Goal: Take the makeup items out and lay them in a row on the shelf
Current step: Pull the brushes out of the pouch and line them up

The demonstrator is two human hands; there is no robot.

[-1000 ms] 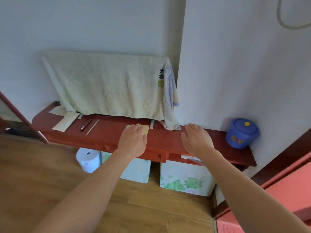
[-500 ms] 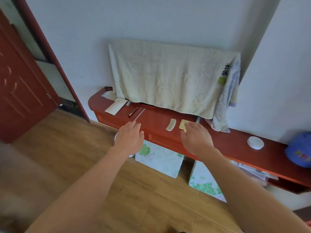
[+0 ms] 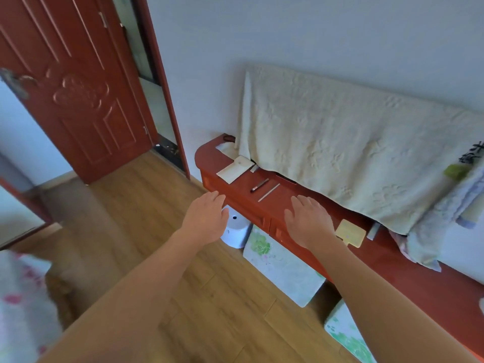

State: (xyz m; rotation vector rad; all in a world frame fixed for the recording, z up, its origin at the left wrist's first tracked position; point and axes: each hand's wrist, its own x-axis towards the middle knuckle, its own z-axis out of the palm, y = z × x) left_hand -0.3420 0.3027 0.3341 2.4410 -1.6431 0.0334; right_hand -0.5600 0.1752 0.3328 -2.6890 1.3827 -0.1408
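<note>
A long red wooden shelf runs along the wall. On it lie a white flat card-like item, a dark pencil, a thin pale stick, a yellow square hand mirror and a small grey tube. My left hand hovers with straight fingers in front of the shelf's edge, holding nothing. My right hand is spread flat over the shelf, left of the yellow mirror, and empty.
A cream towel hangs on the wall over the shelf's back. Below the shelf stand a white round device and floral boxes. A red door stands at the left, beyond wooden floor.
The view has swung left, bringing the door into sight. Both hands have moved left along the shelf; my right hand has left the yellow mirror, and the white curved piece is no longer visible.
</note>
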